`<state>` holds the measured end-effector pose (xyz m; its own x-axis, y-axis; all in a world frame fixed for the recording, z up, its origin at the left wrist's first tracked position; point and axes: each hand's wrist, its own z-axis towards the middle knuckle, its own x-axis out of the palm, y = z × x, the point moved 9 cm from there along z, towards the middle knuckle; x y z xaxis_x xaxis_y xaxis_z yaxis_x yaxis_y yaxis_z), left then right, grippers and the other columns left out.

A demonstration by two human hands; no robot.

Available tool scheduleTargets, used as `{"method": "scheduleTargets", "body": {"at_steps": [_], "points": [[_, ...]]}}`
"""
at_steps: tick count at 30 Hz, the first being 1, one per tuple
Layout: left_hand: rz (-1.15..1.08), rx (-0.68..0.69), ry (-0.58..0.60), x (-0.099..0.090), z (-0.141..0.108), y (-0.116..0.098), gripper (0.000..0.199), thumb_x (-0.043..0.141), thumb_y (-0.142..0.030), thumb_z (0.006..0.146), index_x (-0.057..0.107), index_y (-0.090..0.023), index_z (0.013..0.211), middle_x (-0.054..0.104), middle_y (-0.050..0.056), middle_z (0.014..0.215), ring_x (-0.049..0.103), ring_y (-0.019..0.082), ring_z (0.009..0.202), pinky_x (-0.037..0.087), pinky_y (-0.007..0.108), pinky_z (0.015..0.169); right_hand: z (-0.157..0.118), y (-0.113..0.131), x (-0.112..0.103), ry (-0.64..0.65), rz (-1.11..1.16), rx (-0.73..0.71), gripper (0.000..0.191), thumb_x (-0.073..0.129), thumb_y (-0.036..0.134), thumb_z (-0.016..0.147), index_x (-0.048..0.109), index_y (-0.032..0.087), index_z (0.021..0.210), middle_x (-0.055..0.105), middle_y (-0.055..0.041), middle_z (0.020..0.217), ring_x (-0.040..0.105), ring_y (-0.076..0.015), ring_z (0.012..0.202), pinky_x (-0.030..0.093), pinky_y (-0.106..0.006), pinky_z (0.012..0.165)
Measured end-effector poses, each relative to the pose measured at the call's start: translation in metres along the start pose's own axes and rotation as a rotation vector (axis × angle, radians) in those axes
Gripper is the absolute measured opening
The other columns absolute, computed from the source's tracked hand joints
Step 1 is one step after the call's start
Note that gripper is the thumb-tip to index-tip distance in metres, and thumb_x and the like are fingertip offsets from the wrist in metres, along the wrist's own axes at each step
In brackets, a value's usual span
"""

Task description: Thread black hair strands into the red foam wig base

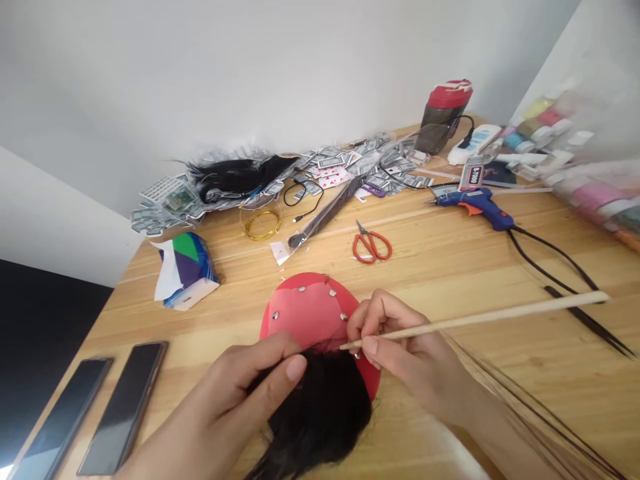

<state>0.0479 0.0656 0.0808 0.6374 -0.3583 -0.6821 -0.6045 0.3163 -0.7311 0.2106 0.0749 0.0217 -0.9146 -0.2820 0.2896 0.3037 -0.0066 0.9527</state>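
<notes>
Head view: the red domed form (305,308) lies on the pine table (480,267) at 12 o'clock from the hands, its surface set with small metal studs. The black hair bunch (320,417) lies over its near half. The left hand (220,407) is nearly closed, with the bunch pinched between thumb and fingers at about 9 o'clock on the form. The right hand (403,353) is closed in a pen-style pinch on the thin wooden stick (475,325), whose tip points at 9 o'clock and ends at the form's edge, just above the hair. Fine dark strands (530,420) fan out at 4 o'clock past the right wrist (their upper ends are hidden).

From the form: red-handled scissors (371,243) are placed at 12 o'clock, the blue glue gun (473,207) at 2, black tweezers (587,327) at 3, two smartphones (123,407) at 8, a folded paper packet (187,270) at 10, and a gold wire coil (261,223) at 11.
</notes>
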Motion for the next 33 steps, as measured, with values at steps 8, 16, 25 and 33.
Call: {"method": "scheduleTargets", "body": {"at_steps": [8, 16, 25, 33], "points": [[0.376, 0.053, 0.17, 0.018, 0.02, -0.03, 0.033, 0.042, -0.024, 0.102, 0.065, -0.025, 0.077, 0.059, -0.007, 0.057, 0.051, 0.01, 0.045, 0.034, 0.02, 0.045, 0.002, -0.008, 0.0, 0.03, 0.071, 0.038, 0.019, 0.064, 0.024, 0.093, 0.054, 0.02, 0.078, 0.063, 0.0006, 0.082, 0.047, -0.0096, 0.059, 0.039, -0.024, 0.058], [0.656, -0.089, 0.197, 0.027, 0.021, -0.023, 0.037, 0.037, -0.023, 0.1, 0.062, -0.023, 0.073, 0.064, -0.001, 0.058, 0.057, 0.017, 0.049, 0.025, 0.029, 0.051, 0.006, -0.007, 0.001, 0.016, 0.1, 0.05, 0.025, 0.071, 0.03, 0.086, 0.053, 0.019, 0.073, 0.06, 0.001, 0.079, 0.046, -0.0085, 0.056, 0.037, -0.023, 0.053], [1.049, -0.039, 0.258, 0.039, 0.024, -0.039, 0.031, 0.044, -0.015, 0.094, 0.063, -0.022, 0.071, 0.07, 0.006, 0.057, 0.065, 0.026, 0.046, 0.009, 0.031, 0.047, 0.009, -0.012, 0.0, 0.016, 0.081, 0.071, 0.029, 0.073, 0.037, 0.085, 0.053, 0.02, 0.074, 0.058, 0.0036, 0.068, 0.047, -0.0092, 0.052, 0.037, -0.023, 0.052], [1.132, 0.014, 0.238, 0.038, 0.014, -0.04, 0.03, 0.047, -0.01, 0.09, 0.057, -0.022, 0.065, 0.064, 0.002, 0.051, 0.063, 0.023, 0.04, 0.006, 0.032, 0.044, 0.01, -0.018, -0.002, 0.002, 0.107, 0.073, 0.026, 0.07, 0.034, 0.086, 0.053, 0.02, 0.072, 0.066, 0.0015, 0.07, 0.049, -0.0084, 0.05, 0.038, -0.023, 0.051]]}}
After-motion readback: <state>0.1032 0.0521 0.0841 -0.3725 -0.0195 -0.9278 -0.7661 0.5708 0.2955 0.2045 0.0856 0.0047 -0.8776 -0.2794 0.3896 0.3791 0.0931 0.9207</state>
